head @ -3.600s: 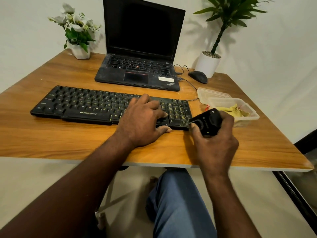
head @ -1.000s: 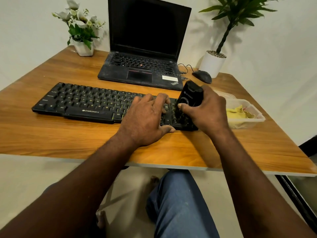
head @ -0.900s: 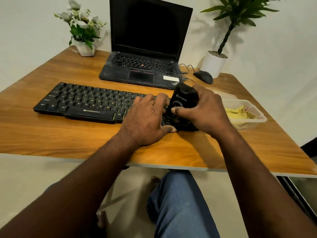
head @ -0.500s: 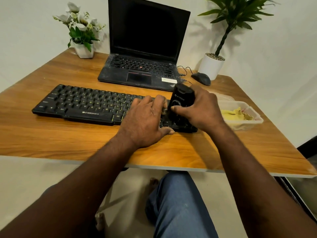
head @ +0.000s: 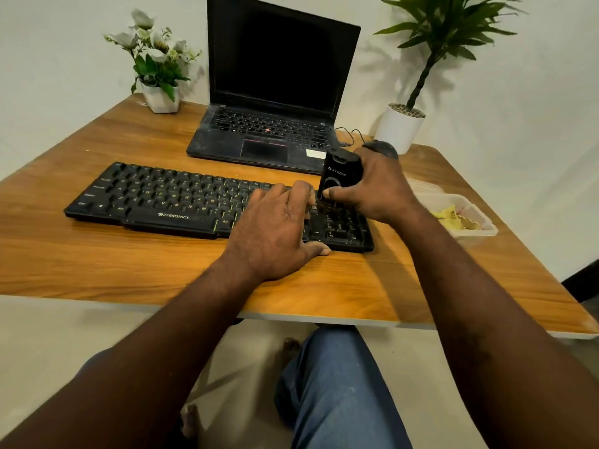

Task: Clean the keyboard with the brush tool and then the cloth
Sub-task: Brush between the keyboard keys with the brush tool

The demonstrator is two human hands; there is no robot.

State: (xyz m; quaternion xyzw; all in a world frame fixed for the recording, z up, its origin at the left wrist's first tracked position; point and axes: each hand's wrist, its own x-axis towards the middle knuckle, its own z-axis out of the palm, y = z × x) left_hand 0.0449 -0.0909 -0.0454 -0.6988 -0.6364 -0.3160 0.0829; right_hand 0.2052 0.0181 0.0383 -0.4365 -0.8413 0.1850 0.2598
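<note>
A black keyboard (head: 168, 199) lies across the wooden desk (head: 129, 264). My left hand (head: 278, 231) rests flat on its right half, fingers straight over the keys, thumb on the front edge. My right hand (head: 379, 186) grips a black brush tool (head: 340, 175) upright over the number pad, its lower end down among the keys beside my left fingertips. A yellow cloth (head: 453, 218) sits in a clear plastic tub (head: 483, 230) to the right of the keyboard.
A black laptop (head: 269, 137) stands open behind the keyboard. A white pot of flowers (head: 160, 98) is at the back left, a potted plant (head: 402, 124) at the back right, with a mouse (head: 385, 147) partly hidden behind my right hand. The tub's lid (head: 424, 186) lies behind it.
My right hand has brought the brush tool from off the keyboard's right end onto the number pad and shifted it slightly over the keys. My left hand has stayed in place.
</note>
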